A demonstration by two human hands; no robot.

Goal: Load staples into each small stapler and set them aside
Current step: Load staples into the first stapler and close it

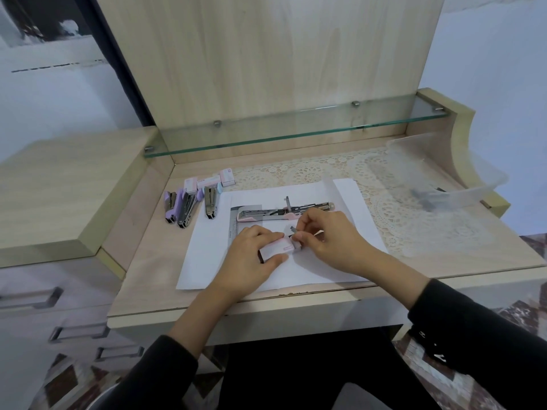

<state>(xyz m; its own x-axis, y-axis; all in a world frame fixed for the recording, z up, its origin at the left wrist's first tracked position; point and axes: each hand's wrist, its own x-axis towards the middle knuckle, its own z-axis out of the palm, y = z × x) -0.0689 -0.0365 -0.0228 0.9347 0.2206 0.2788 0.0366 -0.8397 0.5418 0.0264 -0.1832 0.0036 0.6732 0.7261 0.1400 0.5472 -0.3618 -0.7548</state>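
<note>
Presently, a small staple box [279, 247] is held on the white paper [207, 261] by the left hand [251, 255], fingers curled round it. A grey strip [291, 230], taken to be staples, is pinched at the box's mouth by the right hand [325, 235]. The pink stapler [284, 213] is laid open just beyond both hands, untouched, its long axis running left to right. The right hand is judged nearer; the strip would need carrying forward and aligning along that axis. Three other staplers [185, 208] are noted well to the left.
</note>
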